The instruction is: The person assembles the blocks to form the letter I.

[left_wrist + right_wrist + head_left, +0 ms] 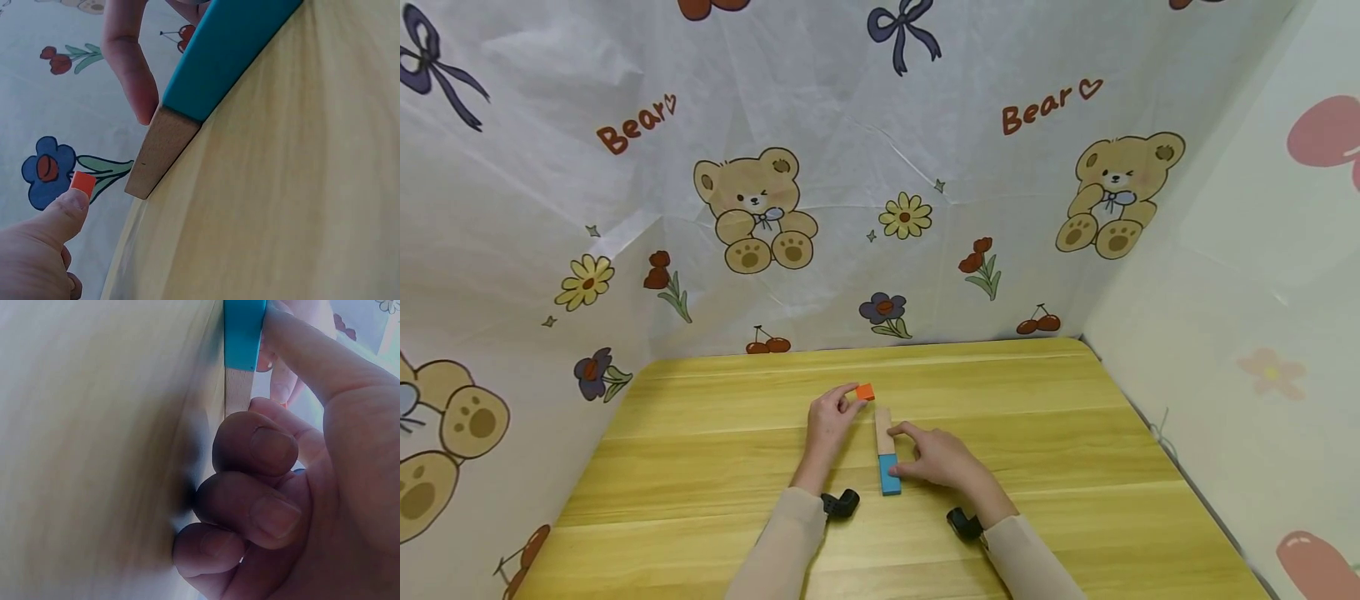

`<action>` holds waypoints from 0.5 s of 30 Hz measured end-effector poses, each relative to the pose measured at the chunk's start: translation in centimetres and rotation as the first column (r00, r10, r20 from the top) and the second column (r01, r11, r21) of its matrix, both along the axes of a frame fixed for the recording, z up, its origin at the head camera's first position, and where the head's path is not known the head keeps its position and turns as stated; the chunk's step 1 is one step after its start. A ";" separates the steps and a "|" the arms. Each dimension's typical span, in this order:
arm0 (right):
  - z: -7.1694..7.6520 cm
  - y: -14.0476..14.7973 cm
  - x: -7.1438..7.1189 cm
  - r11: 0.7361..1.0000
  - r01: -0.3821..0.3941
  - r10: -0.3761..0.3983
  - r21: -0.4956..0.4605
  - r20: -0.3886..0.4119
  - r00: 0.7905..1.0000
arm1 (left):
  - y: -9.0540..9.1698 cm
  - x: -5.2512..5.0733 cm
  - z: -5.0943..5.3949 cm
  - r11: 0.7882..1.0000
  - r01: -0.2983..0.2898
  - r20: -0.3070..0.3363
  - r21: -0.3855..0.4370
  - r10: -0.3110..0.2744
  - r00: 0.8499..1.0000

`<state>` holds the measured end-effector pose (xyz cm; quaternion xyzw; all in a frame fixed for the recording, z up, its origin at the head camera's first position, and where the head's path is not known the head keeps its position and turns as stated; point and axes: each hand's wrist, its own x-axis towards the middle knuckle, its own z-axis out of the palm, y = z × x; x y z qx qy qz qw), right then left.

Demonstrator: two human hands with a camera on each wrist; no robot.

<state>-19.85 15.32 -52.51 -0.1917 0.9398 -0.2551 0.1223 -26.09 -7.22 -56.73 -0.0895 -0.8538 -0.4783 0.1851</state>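
On the table, a plain wooden block (pixel 884 431) and a blue block (pixel 889 477) lie end to end in one line, their ends touching. My left hand (pixel 830 422) pinches a small orange block (pixel 866 392) between thumb and fingers, just beyond the far end of the wooden block. My right hand (pixel 942 457) is at the right side of the line. Its index fingertip is at the wooden block and its thumb at the blue block, spread apart. In the right wrist view the other fingers (pixel 250 515) are bent in beside the blocks.
The yellow wood-grain table (pixel 715 467) spreads out on both sides of the hands. A white sheet (pixel 850 275) printed with bears and flowers hangs behind its far edge. Black wrist devices (pixel 841 505) sit on both wrists.
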 end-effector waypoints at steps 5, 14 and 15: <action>0.1 0.0 0.0 1.000 0.000 0.000 0.002 0.003 1.000 | 0.3 -0.3 -0.1 1.000 0.013 0.025 -0.009 -0.012 1.000; 0.2 0.0 0.1 1.000 0.002 -0.002 -0.002 0.009 1.000 | 0.8 -0.7 -0.3 0.999 0.027 0.024 -0.030 -0.027 0.999; 0.2 0.0 0.1 1.000 0.001 -0.001 -0.002 0.006 1.000 | 0.9 -0.8 -0.3 0.999 0.031 0.021 -0.032 -0.030 0.999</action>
